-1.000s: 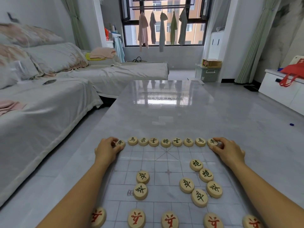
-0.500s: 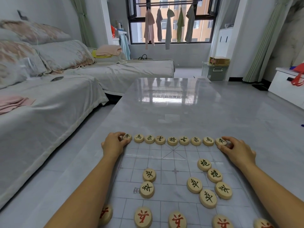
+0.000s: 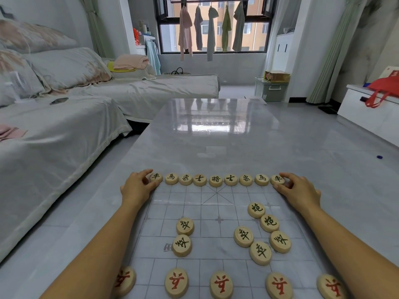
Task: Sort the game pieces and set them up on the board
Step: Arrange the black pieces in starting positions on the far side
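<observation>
A row of nine black-lettered pieces [image 3: 216, 180] lies along the far edge of the board [image 3: 218, 203], at mid-frame. Its long axis runs left to right and its characters read upright toward the camera. The left hand [image 3: 138, 188] pinches the left end piece [image 3: 155, 176] between thumb and curled fingers; the right hand [image 3: 300, 190] pinches the right end piece [image 3: 277, 179] the same way.

Lower on the grid lie loose black pieces turned at odd angles — a pair [image 3: 183, 236] left of centre, a cluster of five [image 3: 260, 252] to the right. Five red-lettered pieces [image 3: 221, 284] line the bottom edge. The board lies on a glossy grey table [image 3: 216, 137].

At upper right stands a lidded storage bin [image 3: 271, 90] with a box [image 3: 276, 76] on top — what the bin holds cannot be seen.
</observation>
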The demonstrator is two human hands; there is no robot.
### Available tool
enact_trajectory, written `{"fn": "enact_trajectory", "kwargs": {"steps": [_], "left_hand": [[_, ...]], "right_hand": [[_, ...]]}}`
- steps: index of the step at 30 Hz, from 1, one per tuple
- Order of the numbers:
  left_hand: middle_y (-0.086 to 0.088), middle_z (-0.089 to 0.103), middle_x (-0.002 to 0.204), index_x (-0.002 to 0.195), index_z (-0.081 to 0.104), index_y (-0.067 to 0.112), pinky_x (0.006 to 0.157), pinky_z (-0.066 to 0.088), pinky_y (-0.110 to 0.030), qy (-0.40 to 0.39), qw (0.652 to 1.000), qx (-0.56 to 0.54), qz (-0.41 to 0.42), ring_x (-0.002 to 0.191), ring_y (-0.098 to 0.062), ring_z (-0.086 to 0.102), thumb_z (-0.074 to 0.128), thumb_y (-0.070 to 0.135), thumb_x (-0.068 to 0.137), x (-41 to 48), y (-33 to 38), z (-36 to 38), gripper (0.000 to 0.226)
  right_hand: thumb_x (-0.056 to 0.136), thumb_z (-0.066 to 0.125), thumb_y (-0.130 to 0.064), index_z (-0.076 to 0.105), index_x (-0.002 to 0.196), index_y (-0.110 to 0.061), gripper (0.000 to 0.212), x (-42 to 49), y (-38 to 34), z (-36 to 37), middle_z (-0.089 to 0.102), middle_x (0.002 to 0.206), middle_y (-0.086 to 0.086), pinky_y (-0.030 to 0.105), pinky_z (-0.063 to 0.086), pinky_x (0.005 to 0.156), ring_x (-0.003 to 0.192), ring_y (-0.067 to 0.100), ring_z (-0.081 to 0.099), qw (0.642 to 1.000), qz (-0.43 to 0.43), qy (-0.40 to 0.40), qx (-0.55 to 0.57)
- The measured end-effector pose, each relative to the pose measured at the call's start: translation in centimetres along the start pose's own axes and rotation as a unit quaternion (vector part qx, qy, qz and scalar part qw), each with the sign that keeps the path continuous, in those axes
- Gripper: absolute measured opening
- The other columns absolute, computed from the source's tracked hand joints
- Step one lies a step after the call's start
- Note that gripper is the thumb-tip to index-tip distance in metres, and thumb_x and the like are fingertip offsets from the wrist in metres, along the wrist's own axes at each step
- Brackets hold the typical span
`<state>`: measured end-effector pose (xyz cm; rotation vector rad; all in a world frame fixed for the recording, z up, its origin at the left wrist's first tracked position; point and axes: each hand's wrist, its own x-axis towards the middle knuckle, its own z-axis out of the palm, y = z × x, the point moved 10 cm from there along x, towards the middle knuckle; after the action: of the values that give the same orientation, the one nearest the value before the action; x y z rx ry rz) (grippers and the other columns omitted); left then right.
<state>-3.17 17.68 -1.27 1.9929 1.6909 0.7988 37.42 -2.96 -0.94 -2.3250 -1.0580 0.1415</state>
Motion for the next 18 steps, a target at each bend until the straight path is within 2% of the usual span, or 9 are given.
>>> {"fn": "enact_trajectory", "kwargs": {"steps": [6, 9, 10, 12, 14, 16, 18], "left_hand": [[0.0, 0.053, 0.09, 0.124, 0.054, 0.016, 0.094, 0.042, -0.044, 0.002, 1.0, -0.028, -0.005, 0.092, -0.021, 0.054, 0.071, 0.027, 0.078, -0.2, -0.1, -0.1, 0.05], [-0.001, 0.054, 0.088, 0.127, 0.05, 0.012, 0.094, 0.043, -0.047, -0.006, 0.998, -0.058, -0.014, 0.086, -0.019, 0.053, 0.073, 0.024, 0.077, -0.5, -0.4, -0.2, 0.057], [-0.002, 0.054, 0.09, 0.129, 0.047, 0.011, 0.091, 0.044, -0.044, -0.012, 0.997, -0.075, -0.016, 0.085, -0.019, 0.052, 0.072, 0.023, 0.078, -0.7, -0.3, -0.3, 0.058], [-0.006, 0.053, 0.095, 0.133, 0.04, 0.008, 0.075, 0.044, -0.032, -0.028, 0.993, -0.11, -0.018, 0.085, -0.019, 0.051, 0.067, 0.021, 0.083, -1.4, 0.1, -0.6, 0.058], [-0.009, 0.052, 0.098, 0.132, 0.039, 0.007, 0.065, 0.038, -0.025, -0.036, 0.991, -0.125, -0.019, 0.085, -0.019, 0.05, 0.064, 0.02, 0.085, -2.5, 0.5, -1.2, 0.056], [-0.008, 0.053, 0.095, 0.126, 0.042, 0.009, 0.064, 0.038, -0.024, -0.047, 0.99, -0.131, -0.022, 0.083, -0.019, 0.051, 0.063, 0.02, 0.085, -4.5, 0.6, -1.5, 0.047], [-0.005, 0.055, 0.092, 0.119, 0.046, 0.011, 0.067, 0.041, -0.024, -0.071, 0.987, -0.143, -0.015, 0.083, -0.019, 0.053, 0.064, 0.018, 0.085, -6.6, 0.4, -1.4, 0.039]], "right_hand": [[0.081, 0.062, -0.046, 0.052, 0.127, -0.022, 0.053, 0.0, 0.3, -0.1, 0.059, 0.092, 0.002, 0.04, 0.035, 0.089, 0.105, 0.025, 0.053, 0.999, 0.009, 0.01, 0.038], [0.079, 0.064, -0.047, 0.049, 0.126, -0.018, 0.057, -0.2, 0.6, -0.5, 0.058, 0.086, 0.0, 0.043, 0.035, 0.095, 0.098, 0.024, 0.055, 0.995, 0.022, 0.027, 0.093], [0.079, 0.064, -0.046, 0.049, 0.124, -0.017, 0.055, -0.2, 0.7, -0.6, 0.056, 0.082, -0.003, 0.044, 0.036, 0.097, 0.094, 0.023, 0.056, 0.992, 0.027, 0.032, 0.116], [0.08, 0.065, -0.041, 0.05, 0.118, -0.016, 0.048, -0.3, 1.0, -0.8, 0.051, 0.075, -0.007, 0.046, 0.039, 0.096, 0.086, 0.02, 0.054, 0.987, 0.034, 0.044, 0.153], [0.081, 0.064, -0.036, 0.052, 0.11, -0.014, 0.038, -0.4, 1.2, -1.0, 0.05, 0.073, -0.006, 0.043, 0.043, 0.088, 0.08, 0.019, 0.054, 0.978, 0.037, 0.056, 0.197], [0.083, 0.063, -0.032, 0.055, 0.101, -0.013, 0.027, -0.8, 1.0, -1.4, 0.051, 0.072, -0.004, 0.038, 0.044, 0.077, 0.078, 0.02, 0.053, 0.969, 0.033, 0.061, 0.237], [0.084, 0.061, -0.029, 0.057, 0.092, -0.015, 0.016, -1.4, 0.1, -1.8, 0.052, 0.072, -0.004, 0.035, 0.043, 0.072, 0.079, 0.023, 0.054, 0.972, 0.004, 0.06, 0.228]]}}
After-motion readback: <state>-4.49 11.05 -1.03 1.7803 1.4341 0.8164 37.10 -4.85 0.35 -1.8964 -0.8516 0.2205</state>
